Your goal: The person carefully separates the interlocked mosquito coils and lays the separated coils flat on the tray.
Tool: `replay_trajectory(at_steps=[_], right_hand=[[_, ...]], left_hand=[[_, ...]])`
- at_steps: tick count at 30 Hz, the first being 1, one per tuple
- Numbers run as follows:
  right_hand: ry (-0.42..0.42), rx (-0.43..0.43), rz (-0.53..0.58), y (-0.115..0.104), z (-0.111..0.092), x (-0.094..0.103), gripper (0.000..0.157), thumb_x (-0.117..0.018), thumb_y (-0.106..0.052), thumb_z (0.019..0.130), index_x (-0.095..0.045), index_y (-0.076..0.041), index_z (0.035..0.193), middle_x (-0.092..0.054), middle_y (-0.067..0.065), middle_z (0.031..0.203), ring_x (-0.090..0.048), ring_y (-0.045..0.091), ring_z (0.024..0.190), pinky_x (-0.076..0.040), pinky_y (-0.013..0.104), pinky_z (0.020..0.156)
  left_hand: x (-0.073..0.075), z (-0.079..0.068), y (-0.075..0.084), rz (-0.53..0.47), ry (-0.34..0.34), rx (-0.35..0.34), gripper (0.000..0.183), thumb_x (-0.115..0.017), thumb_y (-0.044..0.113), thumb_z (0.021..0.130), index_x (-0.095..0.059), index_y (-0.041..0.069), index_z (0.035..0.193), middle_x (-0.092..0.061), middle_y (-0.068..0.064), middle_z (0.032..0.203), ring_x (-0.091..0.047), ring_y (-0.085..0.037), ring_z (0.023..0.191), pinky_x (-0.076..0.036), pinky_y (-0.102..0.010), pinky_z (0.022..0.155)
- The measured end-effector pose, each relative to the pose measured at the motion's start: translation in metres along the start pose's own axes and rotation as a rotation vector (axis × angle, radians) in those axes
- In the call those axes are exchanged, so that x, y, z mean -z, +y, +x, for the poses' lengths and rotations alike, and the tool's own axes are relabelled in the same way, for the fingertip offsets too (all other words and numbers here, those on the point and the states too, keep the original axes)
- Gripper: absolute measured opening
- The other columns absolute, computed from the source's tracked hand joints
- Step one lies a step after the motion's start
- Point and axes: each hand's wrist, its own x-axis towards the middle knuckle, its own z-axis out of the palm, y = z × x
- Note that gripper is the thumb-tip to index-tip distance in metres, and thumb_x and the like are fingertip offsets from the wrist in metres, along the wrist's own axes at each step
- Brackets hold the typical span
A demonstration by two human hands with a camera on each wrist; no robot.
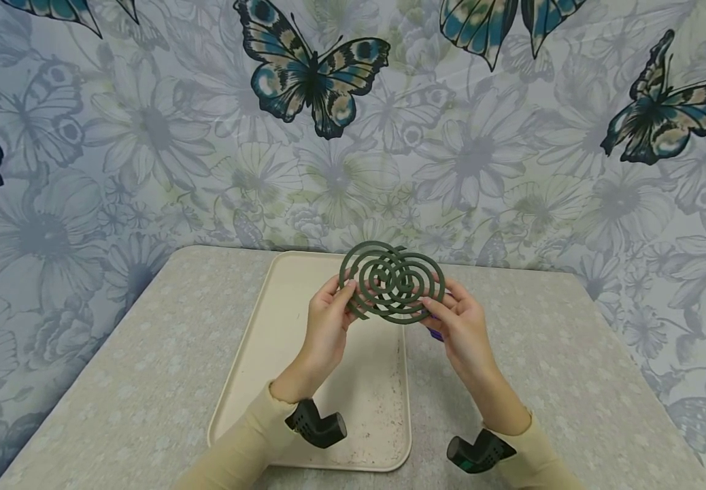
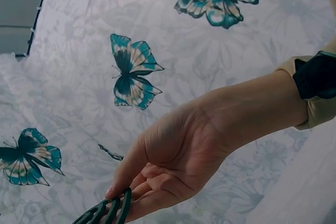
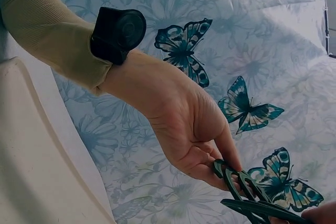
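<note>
A pair of dark green mosquito coils (image 1: 394, 279), overlapping and offset sideways, is held up in front of me above the far part of the tray. My left hand (image 1: 327, 318) pinches the left edge between thumb and fingers. On the opposite edge, my right hand (image 1: 464, 325) grips with its thumb on the near face and fingers behind. In the left wrist view the coil rings (image 2: 111, 212) show at the fingertips. The right wrist view has the coils (image 3: 247, 187) edge-on, with strands fanned apart.
Below the hands lies a cream rectangular tray (image 1: 371, 381) with dark crumbs toward its near right part. A purple item (image 1: 435, 334) shows partly behind my right hand. The grey patterned table (image 1: 543, 354) ends at a butterfly-print cloth backdrop (image 1: 341, 177).
</note>
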Motion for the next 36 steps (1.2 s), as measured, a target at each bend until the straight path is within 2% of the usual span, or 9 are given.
replay_trajectory(at_steps=[4, 10, 13, 21, 29, 33, 36], right_hand=[[0.017, 0.004, 0.016, 0.005, 0.001, -0.001, 0.049, -0.053, 0.009, 0.091, -0.038, 0.004, 0.137, -0.073, -0.003, 0.093, -0.072, 0.01, 0.082, -0.058, 0.022, 0.073], [0.048, 0.029, -0.067, 0.014, 0.0, -0.006, 0.059, -0.058, 0.007, 0.089, -0.035, -0.002, 0.142, -0.072, -0.004, 0.096, -0.072, 0.012, 0.085, -0.059, 0.027, 0.074], [0.06, 0.037, -0.075, 0.016, 0.0, -0.006, 0.059, -0.06, 0.007, 0.088, -0.036, -0.002, 0.141, -0.073, -0.003, 0.094, -0.072, 0.012, 0.082, -0.06, 0.027, 0.072], [0.053, -0.004, -0.072, 0.011, 0.001, -0.002, 0.059, -0.056, 0.006, 0.09, -0.033, -0.003, 0.144, -0.072, -0.005, 0.086, -0.071, 0.009, 0.076, -0.059, 0.024, 0.071], [0.044, -0.011, -0.037, 0.008, 0.003, 0.0, 0.058, -0.054, 0.005, 0.092, -0.03, -0.003, 0.144, -0.072, -0.005, 0.083, -0.07, 0.008, 0.074, -0.059, 0.023, 0.073], [0.053, 0.036, -0.087, 0.009, 0.001, 0.0, 0.055, -0.056, 0.003, 0.092, -0.035, -0.005, 0.142, -0.071, -0.004, 0.085, -0.069, 0.009, 0.073, -0.059, 0.023, 0.073], [0.064, 0.06, -0.145, 0.01, 0.001, 0.002, 0.052, -0.058, 0.0, 0.092, -0.04, -0.006, 0.14, -0.07, -0.005, 0.09, -0.068, 0.008, 0.074, -0.058, 0.023, 0.071]], left_hand=[[0.0, 0.0, -0.003, -0.031, 0.014, -0.025, 0.04, -0.047, 0.008, 0.1, -0.043, 0.001, 0.139, -0.072, 0.007, 0.086, -0.069, -0.004, 0.076, -0.057, -0.019, 0.073], [-0.003, -0.003, -0.009, -0.035, 0.063, -0.069, 0.038, -0.049, 0.008, 0.099, -0.048, 0.004, 0.136, -0.073, 0.005, 0.088, -0.069, -0.005, 0.077, -0.058, -0.022, 0.076], [-0.003, -0.003, -0.009, -0.04, 0.061, -0.087, 0.038, -0.049, 0.008, 0.099, -0.048, 0.003, 0.137, -0.073, 0.004, 0.091, -0.07, -0.006, 0.08, -0.058, -0.023, 0.076], [0.0, 0.002, -0.006, -0.04, 0.01, -0.072, 0.037, -0.047, 0.006, 0.099, -0.048, 0.0, 0.135, -0.073, 0.003, 0.087, -0.069, -0.006, 0.073, -0.058, -0.021, 0.072], [0.003, 0.006, -0.003, 0.014, -0.022, -0.055, 0.04, -0.046, 0.007, 0.1, -0.044, 0.002, 0.139, -0.073, 0.002, 0.09, -0.072, -0.009, 0.081, -0.059, -0.029, 0.079], [0.006, 0.008, 0.0, 0.087, -0.067, -0.011, 0.05, -0.048, 0.004, 0.098, -0.036, 0.011, 0.146, -0.072, 0.005, 0.088, -0.07, -0.006, 0.076, -0.058, -0.023, 0.076], [0.011, 0.012, 0.004, 0.189, -0.128, 0.022, 0.06, -0.052, 0.001, 0.094, -0.033, 0.018, 0.148, -0.072, -0.002, 0.096, -0.069, -0.006, 0.077, -0.057, -0.022, 0.076]])
